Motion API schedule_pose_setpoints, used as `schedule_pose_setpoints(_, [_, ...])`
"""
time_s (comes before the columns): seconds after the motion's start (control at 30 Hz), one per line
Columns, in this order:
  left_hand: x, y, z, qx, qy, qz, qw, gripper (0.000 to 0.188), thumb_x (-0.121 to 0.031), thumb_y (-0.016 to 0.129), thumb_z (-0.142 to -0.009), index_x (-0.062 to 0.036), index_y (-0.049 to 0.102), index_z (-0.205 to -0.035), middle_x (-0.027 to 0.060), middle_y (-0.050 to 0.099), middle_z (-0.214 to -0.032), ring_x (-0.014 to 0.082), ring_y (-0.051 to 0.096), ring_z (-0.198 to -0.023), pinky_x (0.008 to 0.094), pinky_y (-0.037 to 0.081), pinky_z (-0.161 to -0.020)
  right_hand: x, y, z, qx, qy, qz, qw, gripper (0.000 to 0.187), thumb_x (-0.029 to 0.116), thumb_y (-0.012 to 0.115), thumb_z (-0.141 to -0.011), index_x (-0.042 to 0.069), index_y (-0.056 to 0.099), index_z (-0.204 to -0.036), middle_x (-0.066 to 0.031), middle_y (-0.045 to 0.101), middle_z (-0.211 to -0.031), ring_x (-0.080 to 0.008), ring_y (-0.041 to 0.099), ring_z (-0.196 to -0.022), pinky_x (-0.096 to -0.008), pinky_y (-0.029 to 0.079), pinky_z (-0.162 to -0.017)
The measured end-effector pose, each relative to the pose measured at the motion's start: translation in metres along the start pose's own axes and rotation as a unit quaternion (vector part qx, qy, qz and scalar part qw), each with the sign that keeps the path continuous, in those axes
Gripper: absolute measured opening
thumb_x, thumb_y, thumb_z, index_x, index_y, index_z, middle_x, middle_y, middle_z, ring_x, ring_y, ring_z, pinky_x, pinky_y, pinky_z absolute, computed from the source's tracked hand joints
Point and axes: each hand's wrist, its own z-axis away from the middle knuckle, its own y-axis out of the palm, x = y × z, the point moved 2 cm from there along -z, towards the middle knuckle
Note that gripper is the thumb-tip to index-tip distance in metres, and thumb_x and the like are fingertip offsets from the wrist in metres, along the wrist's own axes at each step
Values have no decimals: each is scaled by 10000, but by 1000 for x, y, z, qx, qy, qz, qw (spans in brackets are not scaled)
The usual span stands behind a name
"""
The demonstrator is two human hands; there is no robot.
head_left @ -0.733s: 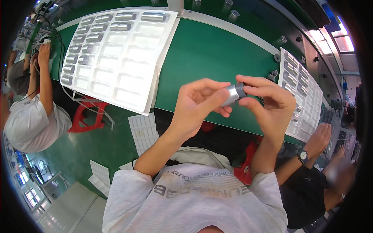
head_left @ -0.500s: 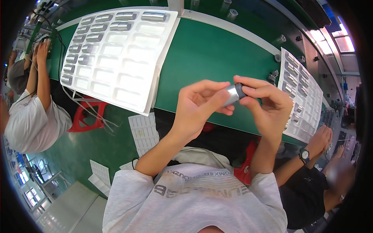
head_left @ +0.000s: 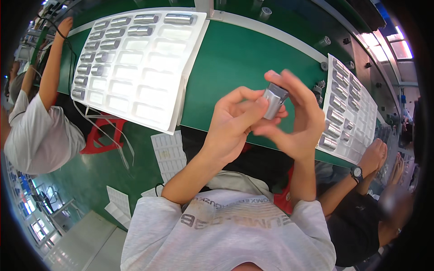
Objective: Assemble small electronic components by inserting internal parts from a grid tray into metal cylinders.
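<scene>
A short silver metal cylinder with a dark grey end cap (head_left: 274, 103) is pinched between the thumb and fingers of my left hand (head_left: 230, 124), in front of my chest above the bench edge. It stands tilted, its dark end upward. My right hand (head_left: 304, 119) curves around the cylinder's right side with fingers and thumb spread apart. Its raised fingertips are smeared by motion near the capped end; whether they touch it I cannot tell. Left of my hands lies a white moulded tray (head_left: 178, 83) with similar cylinders in part of its pockets.
The green bench top (head_left: 226, 56) runs between that tray and a second white tray (head_left: 368, 115) with cylinders at the right. Loose small parts (head_left: 318, 90) lie beside it. A red stool (head_left: 101, 133) stands at left. Co-workers' arms (head_left: 54, 63) reach in on both sides.
The cylinder has turned more upright, its dark end up. My right hand has let go of that end and spread its fingers. At left, the co-worker's arm has reached farther up.
</scene>
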Motion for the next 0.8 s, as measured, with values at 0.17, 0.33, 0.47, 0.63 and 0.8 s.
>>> schedule_pose_setpoints(0.17, [-1, 2, -4, -10, 11, -35, 999, 214, -93, 641, -932, 28, 605, -1105, 163, 701, -990, 236, 693, -922, 351, 574, -811, -13, 1, 10, -21, -83, 129, 988, 507, -122, 686, -639, -54, 627, -1137, -229, 668, -1113, -307, 661, -1032, -359, 532, -881])
schedule_pose_setpoints(0.33, [-5, -7, -7, -33, 22, -68, 997, 215, -89, 653, -923, 27, 597, -1095, 160, 705, -970, 217, 690, -910, 353, 576, -802, -26, 13, 15, -18, -69, 73, 995, 454, -124, 708, -667, -28, 652, -1108, -182, 684, -1091, -283, 665, -1015, -327, 562, -815])
schedule_pose_setpoints(0.47, [-11, -32, -17, -7, 63, -143, 988, 161, -82, 626, -937, 2, 561, -1059, 163, 682, -1046, 240, 696, -910, 359, 583, -806, -26, 6, -14, 124, 112, -148, 975, 334, -30, 769, -738, -37, 668, -1056, -171, 685, -1080, -241, 639, -1060, -351, 490, -959])
schedule_pose_setpoints(0.63, [-54, -11, 0, -75, 136, -342, 927, 306, -48, 595, -933, -15, 551, -1235, 162, 676, -1068, 273, 671, -991, 343, 553, -851, -80, -15, -93, 126, 93, 69, 985, 272, -16, 720, -788, -8, 667, -1054, -82, 687, -1052, -151, 651, -932, -280, 507, -864])
schedule_pose_setpoints(0.8, [-161, -71, 18, -260, 412, -675, 554, 243, 80, 538, -779, -4, 689, -951, 137, 702, -948, 293, 674, -823, 336, 518, -749, -234, -76, -177, 34, -10, 459, 888, 320, 96, 708, -792, 62, 659, -1107, -148, 700, -983, -253, 691, -902, -328, 524, -804])
